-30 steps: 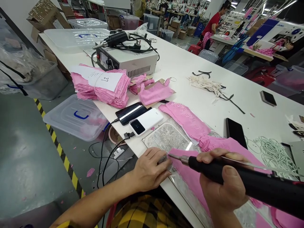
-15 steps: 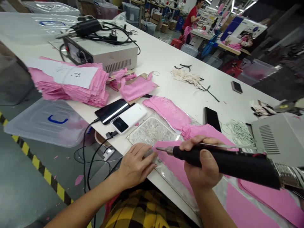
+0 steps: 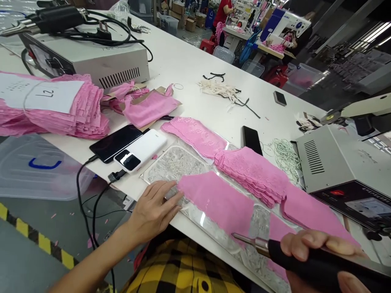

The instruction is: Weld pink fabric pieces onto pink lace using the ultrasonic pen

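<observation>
With the flat pink panel point(image 3: 218, 201) as the middle of our dial, it lies on a clear sheet over a mottled grey board point(image 3: 175, 162), near the table's edge. Our right hand point(image 3: 314, 248), at four o'clock, is wrapped firmly around the black handheld tool point(image 3: 324, 268), fingers over the top and thumb along the near side. The tool's slim metal tip point(image 3: 244, 239) points to ten o'clock, ending at the panel's lower corner; we cannot tell whether it touches the cloth. Our left hand point(image 3: 157, 207), at nine o'clock, is loosely spread, palm down, its fingertips at the panel's left corner and pinching nothing that we can see; its thumb is hidden. Just beside the panel, at two o'clock, we have a stack of lacy pink pieces point(image 3: 250, 175). The white power bank point(image 3: 146, 148) sits at ten o'clock, and a black phone point(image 3: 252, 140) at one.
</observation>
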The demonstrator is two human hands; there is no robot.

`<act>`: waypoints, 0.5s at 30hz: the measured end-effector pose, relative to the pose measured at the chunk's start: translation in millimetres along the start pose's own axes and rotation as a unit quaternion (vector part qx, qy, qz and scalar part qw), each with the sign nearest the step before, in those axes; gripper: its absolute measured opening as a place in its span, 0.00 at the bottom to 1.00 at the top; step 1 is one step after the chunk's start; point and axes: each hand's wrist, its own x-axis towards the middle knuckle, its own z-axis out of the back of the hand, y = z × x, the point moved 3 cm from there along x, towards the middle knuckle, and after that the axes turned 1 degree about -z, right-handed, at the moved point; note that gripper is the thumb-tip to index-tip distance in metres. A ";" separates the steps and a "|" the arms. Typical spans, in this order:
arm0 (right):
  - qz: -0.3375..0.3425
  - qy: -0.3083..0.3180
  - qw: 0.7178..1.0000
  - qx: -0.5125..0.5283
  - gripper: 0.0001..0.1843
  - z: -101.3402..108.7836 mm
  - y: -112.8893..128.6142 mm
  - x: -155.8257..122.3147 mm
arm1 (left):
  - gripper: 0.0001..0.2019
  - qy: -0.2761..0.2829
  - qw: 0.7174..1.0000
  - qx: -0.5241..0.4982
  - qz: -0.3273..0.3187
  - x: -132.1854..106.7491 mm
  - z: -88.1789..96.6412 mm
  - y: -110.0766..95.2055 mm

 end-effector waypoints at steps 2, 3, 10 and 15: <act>0.007 -0.008 1.000 -0.006 0.13 8.2 -0.2 -3.3 | 0.11 0.006 1.000 0.008 -0.009 0.5 0.2 0.3; 0.011 -0.011 1.000 -0.006 0.12 9.8 0.3 -3.6 | 0.12 0.009 1.000 0.013 -0.014 0.5 0.2 0.4; 0.035 0.009 0.999 0.028 0.08 -1.8 8.0 5.0 | 0.14 0.008 0.999 0.022 -0.031 2.5 2.3 1.1; 0.045 -0.010 0.998 0.033 0.08 -1.7 6.0 6.0 | 0.14 0.021 0.997 0.041 -0.059 9.4 4.4 2.1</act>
